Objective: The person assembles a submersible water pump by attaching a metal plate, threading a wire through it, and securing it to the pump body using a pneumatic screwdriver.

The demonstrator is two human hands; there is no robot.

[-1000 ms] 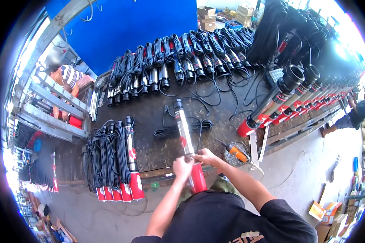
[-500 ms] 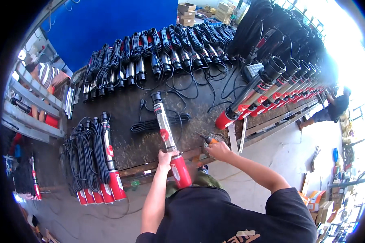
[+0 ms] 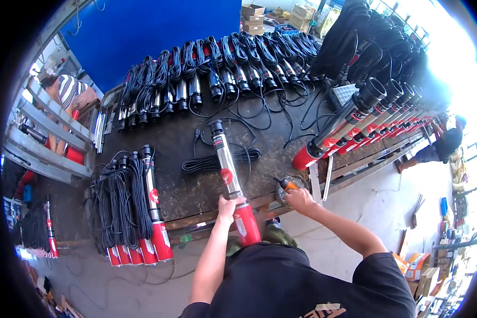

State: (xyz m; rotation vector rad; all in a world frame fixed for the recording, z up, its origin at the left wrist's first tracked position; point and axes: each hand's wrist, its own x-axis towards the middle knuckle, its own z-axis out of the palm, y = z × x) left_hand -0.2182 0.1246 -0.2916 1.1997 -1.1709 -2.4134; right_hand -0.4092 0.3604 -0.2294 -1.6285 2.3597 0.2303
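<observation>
My left hand (image 3: 229, 208) is wrapped round a submersible pump (image 3: 226, 168), a long silver tube with a red lower end and a black top. It lies tilted over the table's front edge, its red end against my body. In my right hand (image 3: 300, 201) is a screwdriver (image 3: 289, 184) with an orange handle, its dark shaft pointing away to the left. The hand is over a round bowl (image 3: 301, 182) of small metal pieces too fine to make out. Beside the held pump lies a coiled black cable (image 3: 201, 164) with a plug.
Finished-looking pumps with bundled cables (image 3: 123, 204) lean at the table's left. A long row of pumps (image 3: 196, 87) lines the back, another row (image 3: 344, 124) the right. Loose cables cross the dark table (image 3: 164, 138). Other people (image 3: 448, 140) are at far right and far left.
The whole view has shifted slightly, so everything sits a little further right. My left hand keeps its grip on the pump, and my right hand stays at the bowl with the screwdriver.
</observation>
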